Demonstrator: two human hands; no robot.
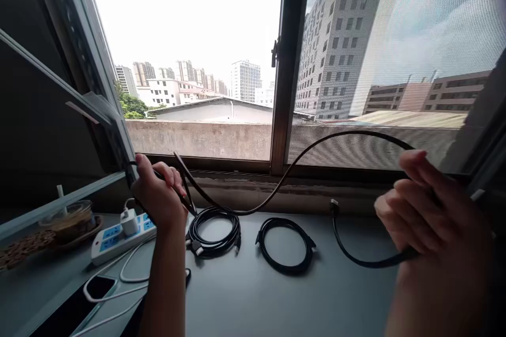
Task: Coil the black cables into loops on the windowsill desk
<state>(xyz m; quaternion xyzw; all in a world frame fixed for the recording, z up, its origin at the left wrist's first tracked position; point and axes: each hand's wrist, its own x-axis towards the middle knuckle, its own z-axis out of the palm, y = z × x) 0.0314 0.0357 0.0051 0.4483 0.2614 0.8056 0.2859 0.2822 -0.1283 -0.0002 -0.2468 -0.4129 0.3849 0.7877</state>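
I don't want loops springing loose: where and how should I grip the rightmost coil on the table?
Probably pinch the near rim of the rightmost coil from the near side, closing around all its strands. It lies flat with an open middle, and its connector ends sit left and right, clear of that grip.

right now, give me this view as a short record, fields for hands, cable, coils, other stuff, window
left hand: closed on black cable
right hand: closed on the cable
cable: arches up between the hands; a plug end curves up left of the right hand
coils: two, black, side by side on the table; left coil, right coil
left side: power strip with white charger, phone, cup
window: behind the table, buildings outside
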